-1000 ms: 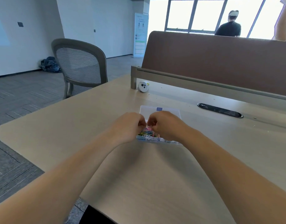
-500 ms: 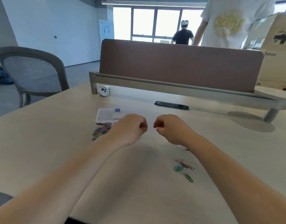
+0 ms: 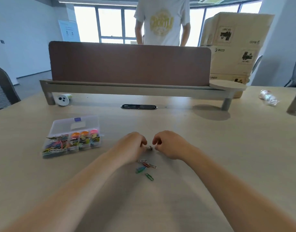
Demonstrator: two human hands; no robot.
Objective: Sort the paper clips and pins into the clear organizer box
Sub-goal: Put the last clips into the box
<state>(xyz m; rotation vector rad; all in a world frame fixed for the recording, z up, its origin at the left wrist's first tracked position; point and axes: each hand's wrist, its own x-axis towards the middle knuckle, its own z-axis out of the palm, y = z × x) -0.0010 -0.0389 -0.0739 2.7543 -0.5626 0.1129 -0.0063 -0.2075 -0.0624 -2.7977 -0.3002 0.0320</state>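
Observation:
The clear organizer box (image 3: 71,152) lies at the left of the desk, its lid (image 3: 77,124) open behind it. Its compartments hold coloured paper clips, binder clips and round pin tubs. To its right, my left hand (image 3: 132,146) has curled fingers that pinch a small dark clip (image 3: 149,147) at the tabletop. My right hand (image 3: 169,144) sits just right of that clip, fingers curled, with nothing seen in it. Several loose paper clips lie close under my wrists: a reddish one (image 3: 146,164), a blue one (image 3: 140,169) and a green one (image 3: 149,176).
A brown desk divider (image 3: 129,64) runs across the back, with a person (image 3: 162,22) standing behind it. Near it are a small white device (image 3: 62,99) and a cable grommet (image 3: 138,107). Cardboard boxes (image 3: 234,47) and crumpled plastic (image 3: 268,98) are at the right, a chair (image 3: 1,91) at the left.
Both hands left the organizer box and moved right to the loose clips. The view swung right and down, so the box now lies at the left.

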